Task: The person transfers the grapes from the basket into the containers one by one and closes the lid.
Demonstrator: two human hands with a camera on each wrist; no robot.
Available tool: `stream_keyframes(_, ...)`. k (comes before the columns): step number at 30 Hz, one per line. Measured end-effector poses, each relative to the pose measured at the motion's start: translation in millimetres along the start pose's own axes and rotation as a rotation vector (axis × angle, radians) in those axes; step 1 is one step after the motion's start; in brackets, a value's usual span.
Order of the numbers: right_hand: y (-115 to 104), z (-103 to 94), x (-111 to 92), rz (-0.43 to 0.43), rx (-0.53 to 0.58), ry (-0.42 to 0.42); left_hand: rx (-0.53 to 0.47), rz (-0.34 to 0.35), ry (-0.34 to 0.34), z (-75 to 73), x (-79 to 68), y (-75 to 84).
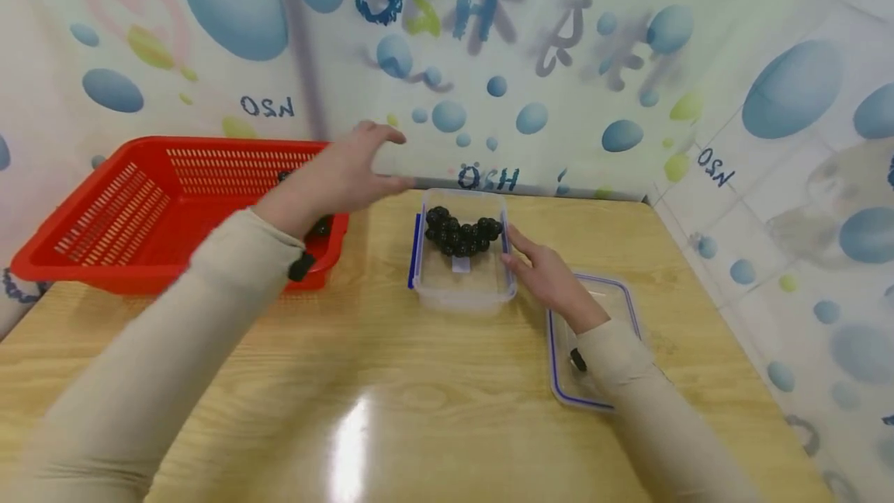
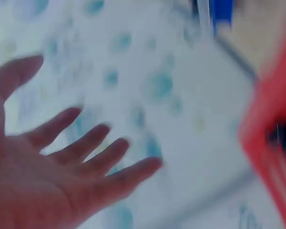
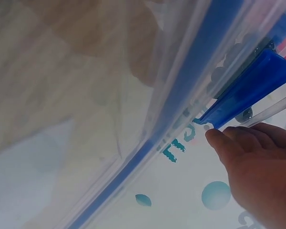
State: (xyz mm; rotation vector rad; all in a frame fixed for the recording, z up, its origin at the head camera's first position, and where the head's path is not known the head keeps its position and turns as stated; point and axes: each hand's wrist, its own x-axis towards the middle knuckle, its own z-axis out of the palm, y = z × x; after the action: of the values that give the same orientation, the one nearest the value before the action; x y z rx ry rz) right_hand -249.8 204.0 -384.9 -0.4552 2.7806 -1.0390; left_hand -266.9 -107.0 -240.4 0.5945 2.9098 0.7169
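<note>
A clear plastic food box stands on the table with a bunch of black grapes in its far half. My right hand rests along the box's right wall, fingers fairly straight. From the right wrist, its fingertips are right at a blue clip flap on the box. My left hand is raised between the red basket and the box, holding nothing. Its fingers are spread apart in the left wrist view. Part of the basket's near right side is hidden behind the left forearm.
The box's lid, clear with a blue seal, lies flat on the table under my right wrist. More dark grapes show at the basket's right end. A patterned sheet hangs behind the wooden table.
</note>
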Motion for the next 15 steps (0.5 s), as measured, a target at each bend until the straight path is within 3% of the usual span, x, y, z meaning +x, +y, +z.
stream_keyframes(3,-0.3,0.7,0.2,0.007,-0.004,-0.005,0.059,-0.098,-0.045,-31.3,-2.5,-26.8)
stream_keyframes(6,-0.4,0.6,0.5,0.017,0.003,-0.007,0.114,-0.173,-0.090,-42.8,2.5,-58.7)
stream_keyframes(11,-2.6,0.6,1.1,0.042,0.001,-0.012,0.096,-0.248,-0.248,-34.7,10.2,-107.3)
stream_keyframes(15,-1.6,2.7,0.2,0.052,-0.001,-0.005,0.062,-0.295,-0.347,-17.7,13.4,-129.7)
